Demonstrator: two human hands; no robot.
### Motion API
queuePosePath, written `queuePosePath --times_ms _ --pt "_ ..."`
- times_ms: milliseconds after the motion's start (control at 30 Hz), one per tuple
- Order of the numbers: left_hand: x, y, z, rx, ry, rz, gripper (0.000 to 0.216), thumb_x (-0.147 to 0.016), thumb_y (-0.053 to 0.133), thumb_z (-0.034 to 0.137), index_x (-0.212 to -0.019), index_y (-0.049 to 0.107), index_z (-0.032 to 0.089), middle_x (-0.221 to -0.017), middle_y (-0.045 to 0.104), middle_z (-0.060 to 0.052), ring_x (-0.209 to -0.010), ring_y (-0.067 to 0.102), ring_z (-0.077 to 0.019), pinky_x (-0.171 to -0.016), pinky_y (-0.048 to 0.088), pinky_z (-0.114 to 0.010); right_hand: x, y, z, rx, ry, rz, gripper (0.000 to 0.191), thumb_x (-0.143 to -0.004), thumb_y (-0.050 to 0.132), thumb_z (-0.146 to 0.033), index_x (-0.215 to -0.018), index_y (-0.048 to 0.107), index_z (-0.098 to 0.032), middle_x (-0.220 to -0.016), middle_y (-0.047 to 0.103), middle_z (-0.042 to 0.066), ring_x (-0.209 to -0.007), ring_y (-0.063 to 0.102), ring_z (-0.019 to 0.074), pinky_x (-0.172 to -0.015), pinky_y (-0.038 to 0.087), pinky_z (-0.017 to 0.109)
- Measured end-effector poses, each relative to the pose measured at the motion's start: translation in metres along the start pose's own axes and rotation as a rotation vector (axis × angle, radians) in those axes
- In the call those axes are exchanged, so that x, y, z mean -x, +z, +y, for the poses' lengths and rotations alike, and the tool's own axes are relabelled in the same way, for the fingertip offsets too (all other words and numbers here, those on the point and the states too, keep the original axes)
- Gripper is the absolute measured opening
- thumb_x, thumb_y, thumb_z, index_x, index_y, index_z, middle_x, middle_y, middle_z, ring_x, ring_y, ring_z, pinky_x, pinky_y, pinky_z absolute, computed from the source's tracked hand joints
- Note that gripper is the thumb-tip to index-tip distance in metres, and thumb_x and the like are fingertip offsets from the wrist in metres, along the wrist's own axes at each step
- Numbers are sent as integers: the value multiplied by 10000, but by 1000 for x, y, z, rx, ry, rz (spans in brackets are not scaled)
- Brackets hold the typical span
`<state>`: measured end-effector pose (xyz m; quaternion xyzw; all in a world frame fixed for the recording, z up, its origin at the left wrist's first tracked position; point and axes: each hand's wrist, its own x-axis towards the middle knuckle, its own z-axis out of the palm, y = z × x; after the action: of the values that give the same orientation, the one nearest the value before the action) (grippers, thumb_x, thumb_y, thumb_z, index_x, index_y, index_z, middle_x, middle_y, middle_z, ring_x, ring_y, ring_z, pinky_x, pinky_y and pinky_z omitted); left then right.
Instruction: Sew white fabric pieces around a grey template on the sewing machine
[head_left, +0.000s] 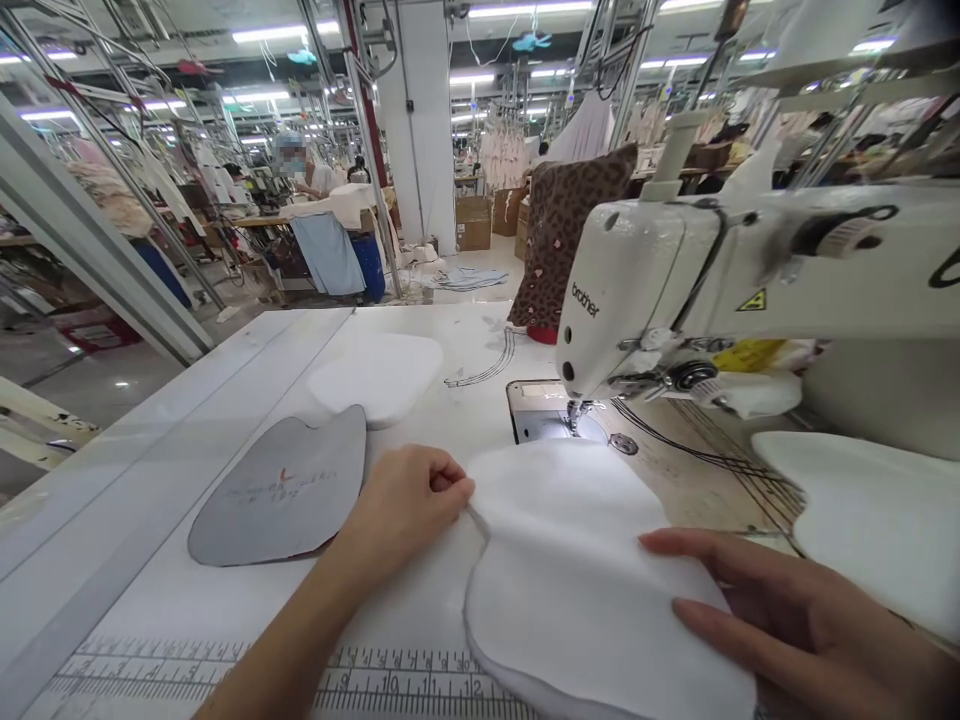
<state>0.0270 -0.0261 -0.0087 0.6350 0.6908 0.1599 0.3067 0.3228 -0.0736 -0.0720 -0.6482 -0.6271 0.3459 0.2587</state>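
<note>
A white, curved-edged fabric piece (559, 590) lies in front of me, its far end close to the sewing machine's needle and presser foot (574, 415). It has a soft fold across its middle. My left hand (412, 490) pinches its left edge between thumb and curled fingers. On the right edge rests my right hand (802, 620), fingers apart and fingertips on the cloth; its lower fingers are partly hidden. Left of my left hand is a grey template (289, 490) with handwriting and a red mark. Behind it sit more white pieces (382, 375).
The white sewing machine (637, 280) stands at right over the table (180, 600), with a printed ruler (390, 680) along the near edge. Another white piece (885, 520) lies at far right. A leopard-print cushion (570, 230) stands behind the machine. Dark threads (487, 372) trail across the tabletop.
</note>
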Motion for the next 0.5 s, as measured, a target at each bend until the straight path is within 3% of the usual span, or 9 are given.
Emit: queuePosePath --times_ms 100,200,367,500 --pt "3 0 4 -26 3 16 204 -804 556 330 -678 666 213 -613 664 24 -585 557 -138 -540 380 -257 -2 -8 1 -35 82 -174 612 -764 577 -708 -1184 657 -269 -588 491 -36 -490 499 144 -455 406 246" --pt "18 1 6 -104 53 84 188 -848 534 315 -749 666 224 -710 682 15 -630 578 -150 -570 394 -269 -5 -15 2 18 106 -252 623 -754 605 -699 -1207 645 -274 -555 473 -45 -458 463 135 -456 398 248" --pt "60 16 -14 -129 490 12 157 -802 705 331 -955 704 296 -894 681 28 -625 612 -110 -585 488 -218 -1 -14 -11 -61 105 -236 598 -765 602 -687 -1183 658 -263 -532 451 -44 -458 457 144 -441 392 251" --pt "74 32 -32 -220 737 129 125 -894 589 201 -963 685 244 -823 643 -1 -661 619 -120 -579 504 -200 2 -11 -22 -186 122 -176 568 -748 637 -658 -1132 681 -242 -571 481 -38 -477 475 131 -441 396 232"
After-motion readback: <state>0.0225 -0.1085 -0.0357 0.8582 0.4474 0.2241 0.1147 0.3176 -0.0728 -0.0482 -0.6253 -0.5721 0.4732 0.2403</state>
